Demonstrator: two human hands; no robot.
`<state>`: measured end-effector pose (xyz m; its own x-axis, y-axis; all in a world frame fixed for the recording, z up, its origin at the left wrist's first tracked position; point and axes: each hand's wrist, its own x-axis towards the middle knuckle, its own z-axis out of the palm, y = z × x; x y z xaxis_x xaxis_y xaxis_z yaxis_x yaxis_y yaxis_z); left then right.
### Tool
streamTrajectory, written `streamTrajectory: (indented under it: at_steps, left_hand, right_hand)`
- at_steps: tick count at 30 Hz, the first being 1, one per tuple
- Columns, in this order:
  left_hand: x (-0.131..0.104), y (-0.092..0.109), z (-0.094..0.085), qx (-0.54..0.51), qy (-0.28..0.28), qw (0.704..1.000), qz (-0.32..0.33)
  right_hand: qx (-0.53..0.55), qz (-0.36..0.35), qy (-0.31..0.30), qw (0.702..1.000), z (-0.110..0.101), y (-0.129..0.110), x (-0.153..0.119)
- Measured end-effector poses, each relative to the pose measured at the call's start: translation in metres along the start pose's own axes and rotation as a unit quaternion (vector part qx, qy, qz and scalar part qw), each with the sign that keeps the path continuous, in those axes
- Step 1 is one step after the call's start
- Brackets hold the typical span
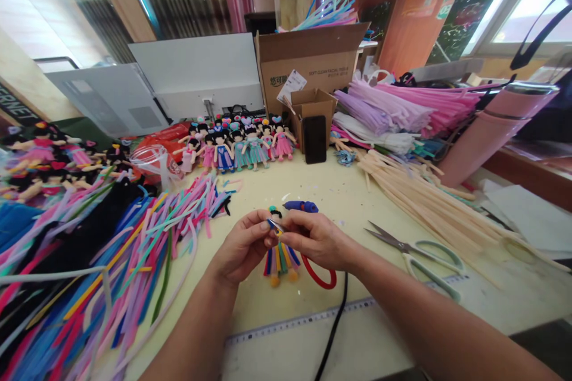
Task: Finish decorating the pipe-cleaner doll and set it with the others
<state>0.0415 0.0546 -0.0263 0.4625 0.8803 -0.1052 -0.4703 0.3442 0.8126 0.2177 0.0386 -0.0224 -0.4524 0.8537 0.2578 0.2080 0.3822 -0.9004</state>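
Note:
My left hand (250, 244) pinches a small blue piece (270, 222) between thumb and fingertips. Close against it, my right hand (315, 238) is closed on small scissors; their metal blades (276, 226) touch the blue piece, and a red handle loop (328, 281) hangs below the hand. Beneath both hands lies a doll (279, 259) with a striped skirt of several colours and orange feet, its upper part mostly covered by my fingers. Just behind the right hand rests a blue glue gun (301, 206).
Large scissors (413, 247) lie open at the right, beside beige stems (420, 208). A ruler (308, 319) crosses the front. Coloured stems (134, 256) cover the left. Finished dolls (241, 146), a black phone (315, 140) and a cardboard box (313, 53) stand behind. A pink bottle (496, 131) leans right.

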Motion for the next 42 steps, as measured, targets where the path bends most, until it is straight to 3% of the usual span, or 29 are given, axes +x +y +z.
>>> streamTrajectory:
  at_steps: [14, 32, 38, 42]
  left_hand:
    - [0.001, -0.002, -0.001, 0.002, -0.002, 1.000, 0.015]
    - [0.001, -0.003, 0.000, -0.019, 0.018, 0.999, 0.031]
    - [0.002, 0.003, -0.003, -0.048, 0.055, 0.995, 0.066]
    - [0.002, 0.005, -0.005, -0.038, 0.100, 0.992, 0.063]
  right_hand:
    - [-0.016, -0.004, 0.004, 1.000, 0.003, 0.004, 0.001]
    - [-0.056, -0.011, 0.051, 0.997, 0.008, 0.004, 0.000]
    - [-0.077, 0.021, 0.103, 0.992, -0.018, -0.006, -0.003]
    - [-0.217, 0.102, 0.181, 0.954, -0.050, 0.009, -0.001]
